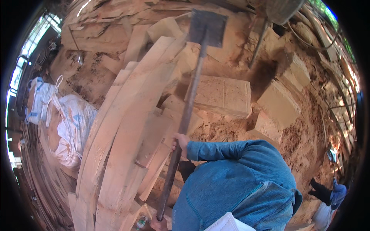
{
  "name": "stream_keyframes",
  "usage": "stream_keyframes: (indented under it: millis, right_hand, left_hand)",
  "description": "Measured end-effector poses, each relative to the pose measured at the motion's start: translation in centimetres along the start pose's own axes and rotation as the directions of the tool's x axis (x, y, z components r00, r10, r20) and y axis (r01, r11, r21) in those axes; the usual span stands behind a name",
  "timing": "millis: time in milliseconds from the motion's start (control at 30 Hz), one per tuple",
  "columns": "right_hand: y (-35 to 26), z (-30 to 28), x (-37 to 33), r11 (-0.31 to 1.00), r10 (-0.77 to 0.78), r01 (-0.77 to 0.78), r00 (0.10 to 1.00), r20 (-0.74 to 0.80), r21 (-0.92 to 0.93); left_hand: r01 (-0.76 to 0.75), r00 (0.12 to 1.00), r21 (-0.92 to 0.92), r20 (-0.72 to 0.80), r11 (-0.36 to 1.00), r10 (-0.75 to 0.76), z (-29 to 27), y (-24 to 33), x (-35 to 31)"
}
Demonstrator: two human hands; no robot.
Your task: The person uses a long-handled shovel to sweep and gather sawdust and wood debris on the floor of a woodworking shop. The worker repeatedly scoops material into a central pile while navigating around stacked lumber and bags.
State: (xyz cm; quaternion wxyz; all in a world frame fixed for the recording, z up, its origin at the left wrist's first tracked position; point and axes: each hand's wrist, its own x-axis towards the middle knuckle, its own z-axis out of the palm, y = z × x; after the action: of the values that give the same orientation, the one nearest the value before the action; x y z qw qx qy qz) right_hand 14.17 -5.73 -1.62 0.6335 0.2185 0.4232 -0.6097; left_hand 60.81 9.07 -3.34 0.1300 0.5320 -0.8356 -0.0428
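Note:
I hold a long-handled shovel whose dark handle runs from the bottom of the view up to a flat square blade raised over the wood at the top. My right hand, coming out of a blue sleeve, is shut around the middle of the handle. Near the handle's lower end, at the bottom edge, my left hand grips it and is only partly in view. My blue-clad torso fills the lower right.
A stack of long curved wooden slabs lies left of the handle. Squared wooden blocks sit in reddish sawdust to the right. White sacks stand at the left. Another person's sleeve and dark glove show at the lower right.

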Motion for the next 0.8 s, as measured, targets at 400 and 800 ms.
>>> stream_keyframes:
  millis: [400,800]
  right_hand:
    - [-1.4,-13.0,0.8,0.897,0.046,0.029,0.986,-0.158,0.440]
    - [-6.4,-13.0,2.8,0.869,-0.022,0.062,0.996,-0.088,0.490]
  left_hand:
    - [-0.180,0.980,0.243,0.125,0.953,0.153,-7.1,2.5,13.8]
    - [-0.267,0.963,0.444,0.082,0.855,0.258,-8.6,6.9,18.6]
